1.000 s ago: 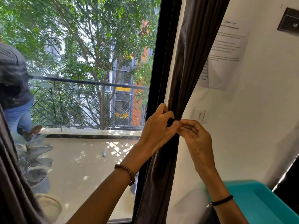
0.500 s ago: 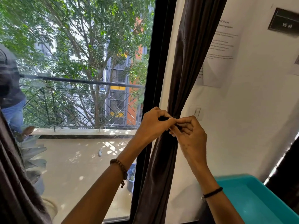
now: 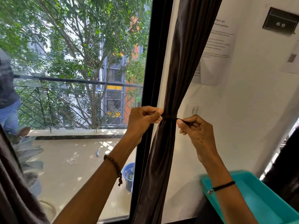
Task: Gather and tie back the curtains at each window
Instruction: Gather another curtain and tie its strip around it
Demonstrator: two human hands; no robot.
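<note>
Curtain (image 3: 182, 62), dark brown, hangs along the right edge of the window frame (image 3: 155, 62), between the black frame and the white wall (image 3: 242, 110). It is already gathered. The cloth narrows from a wide fall at the top to a tight waist at mid-height, then spreads again toward the bottom edge of the frame.

A thin dark tie (image 3: 169, 117) runs around that waist. The left hand (image 3: 142, 120) pinches one end of it against the frame side of the bundle, fingers curled. The right hand (image 3: 197, 131) pinches the other end on the wall side, and a short length of cord shows taut between thumb and forefinger. The hands are apart, one on each side of the curtain, which reads as the tie being drawn tight (whether a knot is formed yet, or only a first crossing, cannot be told, since the cloth and fingers hide it).

So at this window the gathering looks done and the fastening is near its end, with the knot probably left to finish and the ends to release. A second curtain (image 3: 13, 183) fills the lower left corner of the view. No tie shows on the part in sight, so it likely remains to be done, and other windows are out of view.
</note>
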